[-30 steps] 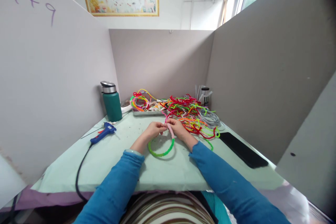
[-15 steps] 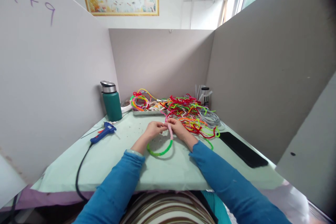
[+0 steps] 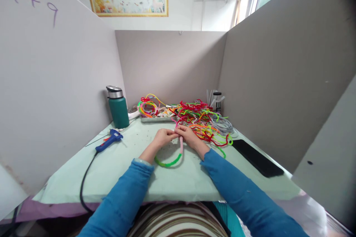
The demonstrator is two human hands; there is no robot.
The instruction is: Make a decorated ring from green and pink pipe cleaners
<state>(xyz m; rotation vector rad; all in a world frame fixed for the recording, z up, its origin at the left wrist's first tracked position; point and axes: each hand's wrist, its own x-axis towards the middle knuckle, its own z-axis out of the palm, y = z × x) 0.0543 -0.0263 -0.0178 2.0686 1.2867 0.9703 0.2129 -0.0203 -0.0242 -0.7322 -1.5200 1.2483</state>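
Over the middle of the table, my left hand [image 3: 163, 137] and my right hand [image 3: 187, 135] meet with fingertips pinched together. Between them they grip a ring wrapped in fuzzy pipe cleaner [image 3: 168, 164], green along its lower curve and pale pink on the right side. A bright pink pipe cleaner end [image 3: 177, 123] sticks up beyond the fingers. My fingers cover the spot where it meets the ring. Just behind my right hand lies a tangled heap of pipe cleaners [image 3: 194, 113] in red, green, orange and pink.
A blue glue gun [image 3: 109, 140] with a black cord lies on the left, near a green bottle [image 3: 118, 111]. Behind my hands stands a metal tray [image 3: 158, 120] with finished-looking coloured rings [image 3: 147, 107]. Grey wire [image 3: 222, 123] and a black phone-like slab [image 3: 257, 158] lie right.
The ring has shifted slightly down and left, its pink section now hanging straighter below my fingers. My right fingers have closed in further over the ring. Both forearms stay nearly still.
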